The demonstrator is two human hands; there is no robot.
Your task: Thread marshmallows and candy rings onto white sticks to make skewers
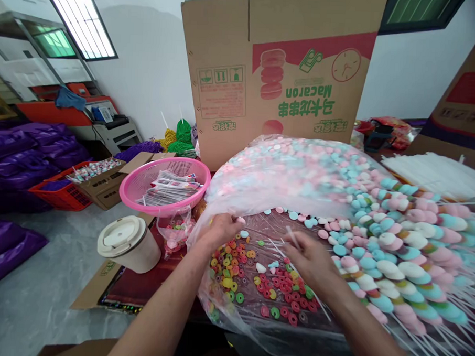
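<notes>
The left hand is holding a small pink candy above the near left part of the bench, its grip being closed on that piece between the fingertips. The right hand is pinching a pale stick, thumb and fingers being clamped together on it, and a thin white skewer is lying slantwise under that hand. Between and below the hands, ring candies in red, green, yellow and orange are lying loose on clear plastic. Behind them, a clear plastic sheet is covering a wide heap of pink, blue and white candies, some of which are spilling out along its right edge. At the right, loaded skewers are lying stacked, their bare ends pointing outward. On the left, a pink basket is holding a pile of flat printed wrappers; just below it, a small clear bag is holding pink pieces and coloured rings. A white cup is standing beside the bag, its lid hiding whatever is inside. Farther back, a cardboard box is holding many candy sticks, and a red crate next to it is holding something purple. A large carton is standing behind the heap, its print facing upside down.
</notes>
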